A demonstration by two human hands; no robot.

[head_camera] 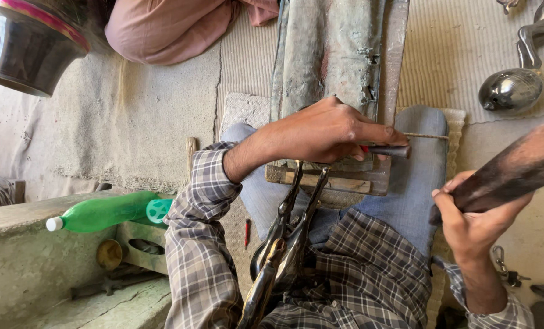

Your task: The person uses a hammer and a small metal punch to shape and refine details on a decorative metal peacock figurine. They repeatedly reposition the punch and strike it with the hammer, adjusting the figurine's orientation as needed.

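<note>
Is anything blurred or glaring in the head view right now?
Head view: the dark mallet in the right hand is motion-blurred; the left hand on the chisel is sharp; daylight glints off the metal vessel top left.

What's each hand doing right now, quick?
Left hand: closed around a small dark-handled tool, its thin tip pointing right over the knee.
Right hand: closed around the dark wooden mallet.
</note>
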